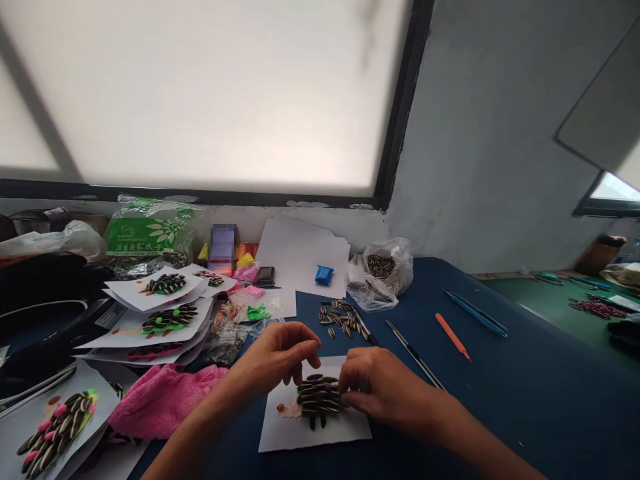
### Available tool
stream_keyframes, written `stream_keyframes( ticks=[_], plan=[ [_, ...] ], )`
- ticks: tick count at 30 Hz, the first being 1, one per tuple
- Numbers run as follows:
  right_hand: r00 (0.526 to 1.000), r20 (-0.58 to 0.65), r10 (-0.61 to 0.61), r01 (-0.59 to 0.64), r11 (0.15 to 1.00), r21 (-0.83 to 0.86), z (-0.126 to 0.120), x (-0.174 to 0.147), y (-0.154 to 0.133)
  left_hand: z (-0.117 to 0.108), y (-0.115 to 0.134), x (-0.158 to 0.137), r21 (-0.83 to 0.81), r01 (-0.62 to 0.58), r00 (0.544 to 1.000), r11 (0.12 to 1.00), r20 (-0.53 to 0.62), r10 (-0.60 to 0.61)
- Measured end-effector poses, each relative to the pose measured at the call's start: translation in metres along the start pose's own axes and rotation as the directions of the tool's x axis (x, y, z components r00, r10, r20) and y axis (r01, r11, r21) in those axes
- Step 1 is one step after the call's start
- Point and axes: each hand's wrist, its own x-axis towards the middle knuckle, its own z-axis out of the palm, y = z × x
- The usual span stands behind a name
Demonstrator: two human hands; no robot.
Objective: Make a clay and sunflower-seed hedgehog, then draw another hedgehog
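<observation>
A white card (280, 437) lies on the blue table, bearing a hedgehog figure (320, 397) with a pale clay snout and a back of striped sunflower seeds. My left hand (287, 353) hovers over the card's upper left, fingers loosely bent and apart, with nothing visible in them. At the hedgehog's right edge, my right hand (375, 387) has its fingertips pinched against the seeds. Whatever sits between those fingertips is hidden. Loose sunflower seeds (345, 321) are scattered just beyond the card.
Finished-looking hedgehog cards (200, 313) are stacked at left, near a pink cloth (167, 403). A plastic bag of seeds (383, 270), a blue packet (324, 275) and white paper (300, 247) stand behind. Rightward lie a craft knife (415, 357), an orange tool (453, 337) and blue tweezers (475, 312).
</observation>
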Motion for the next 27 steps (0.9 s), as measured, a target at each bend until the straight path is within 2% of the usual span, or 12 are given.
stream_keyframes(
  ticks=[5,14,18,27],
  plan=[
    [1.000,-0.004,0.000,0.000,1.000,0.017,-0.0002,0.0001,-0.0028,0.0001,-0.0013,0.0002,-0.003,-0.001,1.000,1.000,-0.002,0.001],
    [0.996,-0.083,-0.042,0.047,0.996,0.069,0.0071,0.0021,0.0008,0.0013,-0.0027,-0.0011,-0.007,-0.019,1.000,1.000,0.008,0.019],
    [0.995,-0.072,-0.069,0.075,0.993,0.086,0.0095,0.0023,0.0002,0.0009,-0.0038,-0.0004,-0.008,-0.024,1.000,1.000,0.011,0.024],
    [0.998,-0.045,-0.049,0.051,0.997,0.063,0.0047,0.0002,-0.0045,0.0016,0.0002,-0.0019,-0.002,-0.005,1.000,1.000,0.007,0.005]
  ],
)
